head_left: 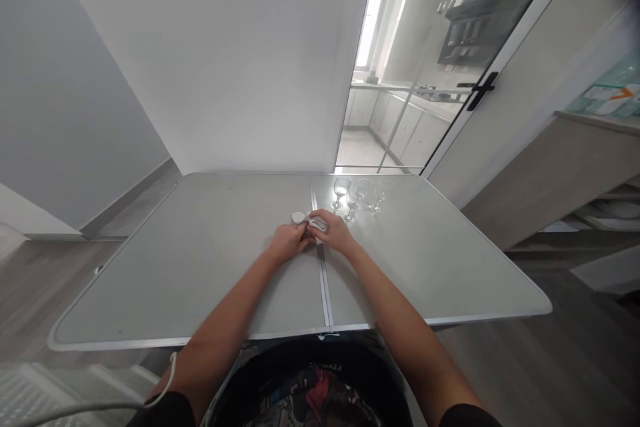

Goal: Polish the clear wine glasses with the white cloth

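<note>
Both hands meet over the table's center seam. My left hand (pixel 289 242) is closed, its fingertips against those of my right hand (pixel 333 232). The right fingers curl round a small white bundle (pixel 318 223) that looks like folded cloth or a looped cord; its kind is unclear. A pale rounded piece (pixel 299 217) shows just beyond the left fingers, and I cannot tell whether it joins the bundle. Right of the hands stand several clear stemmed glasses, the nearest a wine glass (pixel 351 200), with another wine glass (pixel 341 188) behind it.
The grey folding table (pixel 200 260) has a pale metal rim and a seam down its middle. Behind it rise a white wall (pixel 240 67) and a glazed door with a black handle (pixel 483 90). A wooden shelf (pixel 555 173) is at the right. A white cable (pixel 173 370) hangs by my left arm.
</note>
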Demonstrator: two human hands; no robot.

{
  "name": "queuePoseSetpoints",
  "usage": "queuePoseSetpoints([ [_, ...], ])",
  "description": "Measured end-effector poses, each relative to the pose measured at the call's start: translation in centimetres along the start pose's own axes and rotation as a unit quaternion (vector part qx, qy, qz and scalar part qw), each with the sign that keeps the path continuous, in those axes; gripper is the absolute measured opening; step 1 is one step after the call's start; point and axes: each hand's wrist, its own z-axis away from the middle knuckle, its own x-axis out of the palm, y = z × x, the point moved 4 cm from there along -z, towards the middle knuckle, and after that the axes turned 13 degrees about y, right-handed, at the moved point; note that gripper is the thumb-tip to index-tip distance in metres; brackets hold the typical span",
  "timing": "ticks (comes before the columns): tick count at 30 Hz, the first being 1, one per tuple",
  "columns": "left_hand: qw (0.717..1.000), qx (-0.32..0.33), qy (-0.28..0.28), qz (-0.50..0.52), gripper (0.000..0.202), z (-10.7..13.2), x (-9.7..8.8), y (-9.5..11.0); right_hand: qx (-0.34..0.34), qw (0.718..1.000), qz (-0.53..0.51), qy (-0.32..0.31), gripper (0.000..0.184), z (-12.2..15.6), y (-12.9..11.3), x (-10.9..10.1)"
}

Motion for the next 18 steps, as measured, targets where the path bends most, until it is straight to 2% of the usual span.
queuePoseSetpoints([
  [3,1.000,0.026,0.010,0.003,0.039,0.1,-0.7,0.2,0.072,0.997,0.010,0.002,0.015,-0.1,0.9,0.0],
  [7,0.999,0.000,0.016,0.031,0.038,0.0,-1.2,0.1,0.151,0.988,-0.034,0.005,0.027,0.0,1.5,0.2],
  [9,0.998,-0.031,0.014,0.055,0.037,-0.2,-1.3,0.1,0.158,0.986,-0.051,0.020,0.029,0.0,1.4,0.2],
  [12,0.988,-0.068,0.011,0.139,0.033,-0.4,-1.5,0.2,0.113,0.992,-0.056,0.022,0.025,0.0,0.7,0.1],
  [14,0.966,-0.100,-0.005,0.237,0.034,-0.5,-1.5,0.2,0.061,0.995,-0.083,0.003,0.027,-0.2,0.0,-0.2],
  [15,0.947,-0.120,-0.031,0.295,0.039,-0.5,-1.4,0.1,0.036,0.994,-0.100,-0.015,0.028,-0.2,-0.3,-0.3],
  [18,0.861,-0.182,-0.151,0.451,0.054,-0.4,-0.7,-0.1,-0.011,0.985,-0.146,-0.085,0.034,-0.3,-1.4,-0.7],
])
